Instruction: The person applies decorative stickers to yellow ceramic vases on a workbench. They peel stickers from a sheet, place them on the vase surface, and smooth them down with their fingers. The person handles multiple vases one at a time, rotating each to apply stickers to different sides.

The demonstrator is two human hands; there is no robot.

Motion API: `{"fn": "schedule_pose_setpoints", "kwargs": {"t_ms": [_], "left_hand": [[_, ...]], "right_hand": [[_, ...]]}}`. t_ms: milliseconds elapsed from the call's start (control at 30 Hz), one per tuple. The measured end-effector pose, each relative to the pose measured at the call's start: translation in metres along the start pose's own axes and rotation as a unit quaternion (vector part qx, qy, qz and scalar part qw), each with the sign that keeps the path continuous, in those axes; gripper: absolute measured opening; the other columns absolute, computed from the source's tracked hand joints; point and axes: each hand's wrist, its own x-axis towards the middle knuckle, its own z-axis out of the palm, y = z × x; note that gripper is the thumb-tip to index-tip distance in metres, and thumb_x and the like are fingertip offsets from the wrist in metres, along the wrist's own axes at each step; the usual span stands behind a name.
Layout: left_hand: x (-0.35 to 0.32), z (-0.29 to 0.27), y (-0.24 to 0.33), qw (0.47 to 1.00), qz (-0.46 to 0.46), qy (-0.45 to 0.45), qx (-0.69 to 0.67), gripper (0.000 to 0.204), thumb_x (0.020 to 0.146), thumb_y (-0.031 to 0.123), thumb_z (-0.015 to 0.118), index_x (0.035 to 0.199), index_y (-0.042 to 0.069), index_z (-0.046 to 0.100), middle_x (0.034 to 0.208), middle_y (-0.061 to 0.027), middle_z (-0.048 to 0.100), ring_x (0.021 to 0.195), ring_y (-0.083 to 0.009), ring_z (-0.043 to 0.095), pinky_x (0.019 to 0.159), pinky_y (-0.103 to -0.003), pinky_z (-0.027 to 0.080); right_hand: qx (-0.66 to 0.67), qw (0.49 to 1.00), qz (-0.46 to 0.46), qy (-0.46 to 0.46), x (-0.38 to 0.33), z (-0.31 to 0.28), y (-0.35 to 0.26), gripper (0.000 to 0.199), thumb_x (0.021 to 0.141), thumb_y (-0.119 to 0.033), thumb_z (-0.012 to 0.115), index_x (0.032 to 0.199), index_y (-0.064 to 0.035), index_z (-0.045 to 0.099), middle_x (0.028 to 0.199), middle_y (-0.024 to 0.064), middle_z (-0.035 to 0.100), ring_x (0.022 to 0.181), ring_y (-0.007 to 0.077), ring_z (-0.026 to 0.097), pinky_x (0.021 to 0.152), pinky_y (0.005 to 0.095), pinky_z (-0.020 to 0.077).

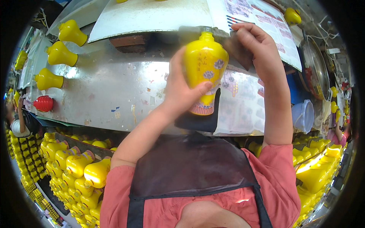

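Observation:
My left hand [181, 88] grips a yellow vase-shaped bottle [205, 60] with flower decals and a pink patterned base, held upright over the metal worktable [110, 91]. My right hand [255, 42] is closed on a small dark pad [236, 48] pressed against the bottle's right shoulder. A dark cloth [201, 119] lies under the bottle at the table's near edge.
Three yellow bottles [57, 57] lie on their sides at the table's left, with a red one [43, 103] below them. Crates of yellow bottles stand at lower left [76, 167] and lower right [315, 171]. Decal sheets [243, 102], a white board [152, 15], a clear tub [303, 116].

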Motion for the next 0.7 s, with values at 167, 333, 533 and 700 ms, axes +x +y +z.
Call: {"fn": "schedule_pose_setpoints", "kwargs": {"t_ms": [167,333,533,700], "left_hand": [[-0.001,0.001,0.0,1.0,0.003,0.008,0.017,0.105,0.075,0.027,0.089,0.158,0.005,0.029,0.15,-0.0228,0.043,0.14,-0.041,0.047,0.118,-0.048,0.04],[0.001,-0.003,0.004,0.999,0.024,0.023,0.0,0.094,0.088,0.037,0.076,0.161,0.003,0.028,0.156,-0.0233,0.04,0.146,-0.0375,0.041,0.122,-0.046,0.033],[0.024,-0.006,0.016,0.979,-0.088,-0.043,-0.179,0.056,0.114,0.041,0.045,0.162,0.017,0.028,0.151,-0.012,0.048,0.141,-0.0251,0.046,0.117,-0.041,0.039],[0.026,0.008,0.033,0.955,-0.136,-0.031,-0.263,0.056,0.113,0.038,0.046,0.159,0.013,0.026,0.146,-0.0149,0.05,0.133,-0.0254,0.052,0.113,-0.039,0.044]], "right_hand": [[-0.4,0.779,-0.47,-0.112,-0.015,0.02,0.003,0.033,0.081,-0.002,0.076,0.113,-0.0098,0.069,0.087,0.0128,0.066,0.08,0.0347,0.066,0.07,0.039,0.0554],[-0.48,0.672,-0.564,0.012,-0.018,0.012,0.01,0.033,0.075,-0.009,0.076,0.107,-0.0147,0.073,0.077,0.0059,0.054,0.074,0.0264,0.063,0.064,0.038,0.0533],[-0.376,0.677,-0.604,-0.186,-0.068,0.008,0.06,0.023,0.076,-0.017,0.078,0.099,-0.0147,0.073,0.1,0.0053,0.071,0.081,0.0214,0.068,0.07,0.0322,0.0578],[-0.331,0.743,-0.56,-0.154,-0.08,-0.002,0.056,0.028,0.073,0.0,0.08,0.098,-0.0104,0.077,0.097,0.0099,0.075,0.086,0.0262,0.074,0.069,0.0352,0.0598]]}}
